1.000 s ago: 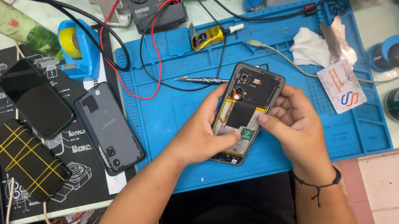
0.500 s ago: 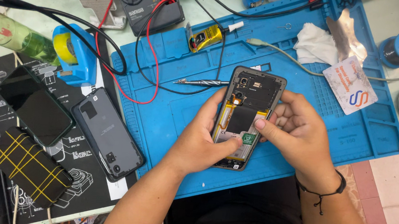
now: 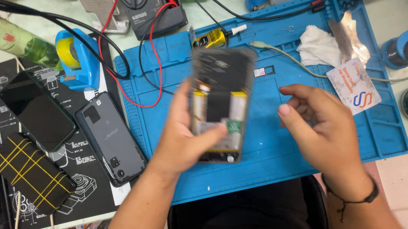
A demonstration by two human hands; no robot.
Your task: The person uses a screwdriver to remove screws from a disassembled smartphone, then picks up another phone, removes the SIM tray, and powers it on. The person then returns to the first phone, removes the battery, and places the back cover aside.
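- One big blue mat point(image 3: 307, 150) lies on my desk, and my two hands are over it.
- I count four phones: one open phone point(image 3: 220, 103) in my hand, one grey phone back point(image 3: 111, 139), one black phone point(image 3: 37, 110) and one black phone with yellow lines point(image 3: 30, 174), all three lying on the left.
- One black meter point(image 3: 149, 5) sits at the top with one red wire point(image 3: 153, 58) and one black wire.
- One blue tape holder point(image 3: 80, 63) has a yellow roll in it.
- One white card point(image 3: 354, 86) with red and blue marks lies on the right of the mat, beside a white tissue point(image 3: 319, 46).
- One small yellow and black glue tube point(image 3: 211, 38) lies at the top of the mat.
- My left hand point(image 3: 183, 137) grips the open phone, thumb across its front. The phone looks blurry and is lifted above the mat.
- My right hand point(image 3: 322, 132) is loose, fingers half curled, holding nothing, just beside the phone.
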